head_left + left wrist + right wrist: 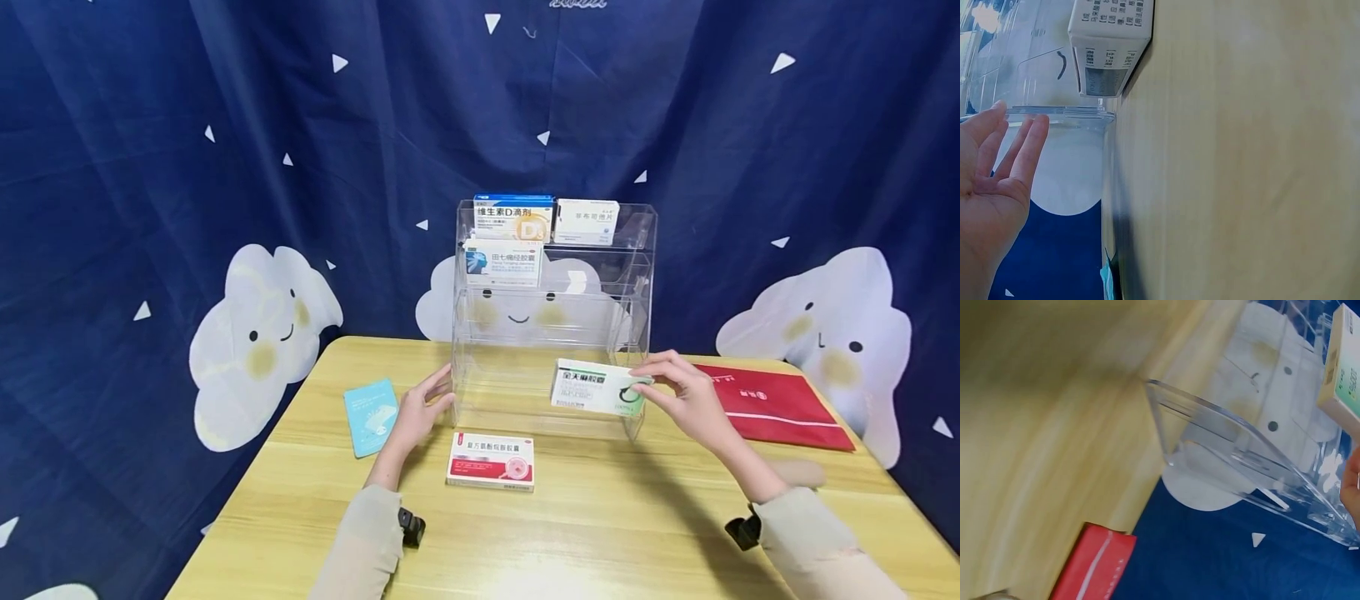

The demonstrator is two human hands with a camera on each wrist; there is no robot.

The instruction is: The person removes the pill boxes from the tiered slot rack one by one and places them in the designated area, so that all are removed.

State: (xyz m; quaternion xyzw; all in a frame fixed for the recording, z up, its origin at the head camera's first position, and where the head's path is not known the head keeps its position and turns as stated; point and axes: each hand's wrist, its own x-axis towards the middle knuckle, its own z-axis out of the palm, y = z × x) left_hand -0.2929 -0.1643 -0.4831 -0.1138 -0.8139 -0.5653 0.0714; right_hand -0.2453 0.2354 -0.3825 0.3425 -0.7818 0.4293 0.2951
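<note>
Between thumb and fingers, my right hand (686, 398) pinches one end of a white and green medicine box (592, 388), holding it in front of the lower tiers of a clear acrylic display rack (649, 279). In the right wrist view, the box's end (1341, 378) shows, with only part of the hand in frame. My left hand (417, 414) is at the rack's left side panel, fingers extended with the tips right at its edge, as the left wrist view also shows. A red and white medicine box (491, 461) lies on the table before the rack.
On the rack's upper tiers stand a blue-topped vitamin D box (513, 221), a small white box (587, 223) and a white and blue capsule box (504, 263). A light-blue packet (372, 418) lies left on the table (600, 533), a red folder-like item (780, 408) right. A dark curtain hangs behind.
</note>
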